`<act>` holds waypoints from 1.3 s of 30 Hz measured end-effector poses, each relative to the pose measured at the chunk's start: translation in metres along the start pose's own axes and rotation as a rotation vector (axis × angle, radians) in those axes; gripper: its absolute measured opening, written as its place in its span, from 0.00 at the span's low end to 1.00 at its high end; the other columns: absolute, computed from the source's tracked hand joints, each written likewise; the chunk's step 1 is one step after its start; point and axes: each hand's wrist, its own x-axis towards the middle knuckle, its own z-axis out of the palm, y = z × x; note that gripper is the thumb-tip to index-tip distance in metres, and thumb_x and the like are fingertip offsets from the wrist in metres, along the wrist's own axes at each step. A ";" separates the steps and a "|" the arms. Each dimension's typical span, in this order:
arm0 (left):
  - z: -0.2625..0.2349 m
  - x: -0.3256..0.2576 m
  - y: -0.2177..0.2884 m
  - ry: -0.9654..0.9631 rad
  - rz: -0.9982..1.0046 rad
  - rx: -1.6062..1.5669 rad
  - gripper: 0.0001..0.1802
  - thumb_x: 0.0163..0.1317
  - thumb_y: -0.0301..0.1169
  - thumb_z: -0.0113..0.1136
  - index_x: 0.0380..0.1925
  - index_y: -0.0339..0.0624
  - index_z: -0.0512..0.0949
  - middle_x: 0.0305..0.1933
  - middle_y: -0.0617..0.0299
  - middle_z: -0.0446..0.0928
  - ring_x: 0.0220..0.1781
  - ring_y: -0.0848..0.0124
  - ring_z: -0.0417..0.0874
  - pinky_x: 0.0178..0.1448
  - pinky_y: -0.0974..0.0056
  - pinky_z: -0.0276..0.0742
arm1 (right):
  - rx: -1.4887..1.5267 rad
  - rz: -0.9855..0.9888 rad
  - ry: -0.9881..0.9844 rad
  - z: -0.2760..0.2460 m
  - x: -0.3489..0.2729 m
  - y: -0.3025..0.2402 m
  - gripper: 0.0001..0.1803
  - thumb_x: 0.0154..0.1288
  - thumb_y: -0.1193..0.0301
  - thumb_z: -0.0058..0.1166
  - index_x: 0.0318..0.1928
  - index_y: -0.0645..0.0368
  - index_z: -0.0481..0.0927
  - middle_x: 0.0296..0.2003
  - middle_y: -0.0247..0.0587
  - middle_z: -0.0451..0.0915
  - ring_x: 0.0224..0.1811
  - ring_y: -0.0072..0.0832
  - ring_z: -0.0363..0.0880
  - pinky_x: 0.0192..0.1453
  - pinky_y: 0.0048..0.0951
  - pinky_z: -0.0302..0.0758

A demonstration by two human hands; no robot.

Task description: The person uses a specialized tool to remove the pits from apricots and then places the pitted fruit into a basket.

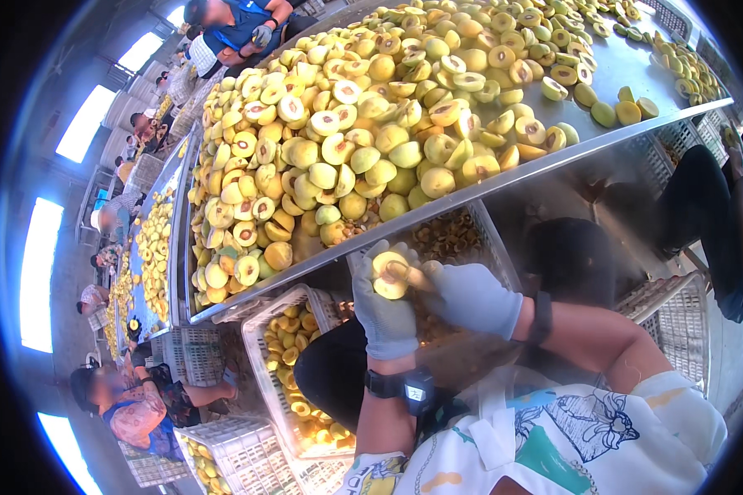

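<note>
My left hand (pixel 381 309), in a grey glove, holds a yellow peach half (pixel 390 275) with its cut face turned up. In my right hand (pixel 475 297), also gloved, is a short tan-brown tool (pixel 419 277). The tool's end meets the middle of the cut face; its exact shape is hidden by the fingers. Both hands are just off the near edge of a metal table (pixel 470 195), which bears a large heap of halved peaches (pixel 363 124), many with stones showing.
Below to the left stands a white plastic crate (pixel 258 355) of peach halves. Under the table edge is a bin of brown scraps (pixel 450 235). Another crate of fruit (pixel 231 454) is at lower left. Co-workers sit across the table (pixel 243 33), at left (pixel 140 412) and at right (pixel 710 206).
</note>
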 end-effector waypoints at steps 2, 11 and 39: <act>0.007 0.000 -0.005 0.031 0.018 0.017 0.21 0.72 0.43 0.44 0.49 0.37 0.75 0.46 0.49 0.80 0.48 0.57 0.82 0.56 0.54 0.79 | -0.011 -0.002 -0.002 0.007 -0.003 0.004 0.19 0.63 0.59 0.58 0.44 0.62 0.72 0.28 0.52 0.82 0.31 0.50 0.83 0.34 0.44 0.79; 0.010 -0.004 -0.011 0.048 0.107 0.062 0.22 0.74 0.45 0.42 0.48 0.37 0.74 0.47 0.50 0.80 0.47 0.57 0.82 0.54 0.55 0.80 | 0.274 0.023 -0.078 0.001 -0.005 0.000 0.18 0.64 0.64 0.55 0.45 0.65 0.73 0.29 0.55 0.81 0.27 0.46 0.82 0.33 0.43 0.79; -0.005 -0.001 -0.001 0.094 0.088 0.314 0.19 0.70 0.41 0.49 0.33 0.36 0.79 0.30 0.50 0.82 0.26 0.62 0.83 0.35 0.61 0.82 | 0.809 0.391 -0.572 -0.014 0.002 -0.001 0.18 0.63 0.66 0.55 0.49 0.64 0.75 0.21 0.29 0.72 0.15 0.19 0.69 0.17 0.22 0.67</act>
